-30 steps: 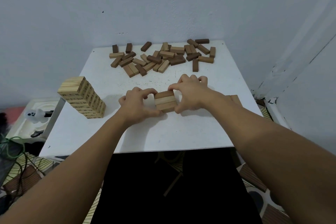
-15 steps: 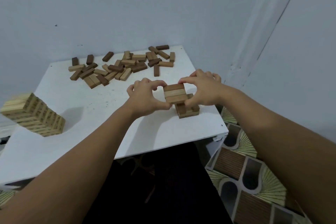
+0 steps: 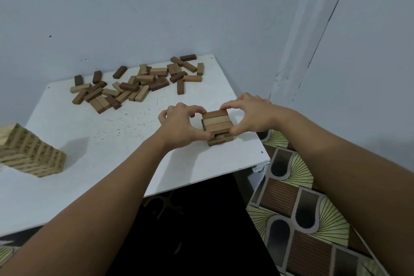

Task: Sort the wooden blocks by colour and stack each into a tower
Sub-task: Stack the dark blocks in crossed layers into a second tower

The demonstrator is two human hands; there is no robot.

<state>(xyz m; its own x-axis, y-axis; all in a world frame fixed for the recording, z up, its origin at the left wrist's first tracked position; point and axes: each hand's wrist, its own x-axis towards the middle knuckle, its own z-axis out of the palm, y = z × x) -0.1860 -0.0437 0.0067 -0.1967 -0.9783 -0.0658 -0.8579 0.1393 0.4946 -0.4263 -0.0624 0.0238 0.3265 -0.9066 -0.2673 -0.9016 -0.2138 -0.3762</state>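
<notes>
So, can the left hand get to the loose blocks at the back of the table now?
Probably yes, once it lets go. The left hand now holds the short stack together with the right hand, and only bare table lies between it and the loose blocks.

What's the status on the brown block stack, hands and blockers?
Left hand and right hand both grip the top layer of three blocks, seated on the short brown tower. Loose pile far side, pale tower left; nothing obstructing.

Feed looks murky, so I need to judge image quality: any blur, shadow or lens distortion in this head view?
Head view: dim, even light; the pale tower at the left edge is stretched and slightly smeared, with a soft shadow beside it; the small stack between the left hand and right hand reads sharp.
</notes>
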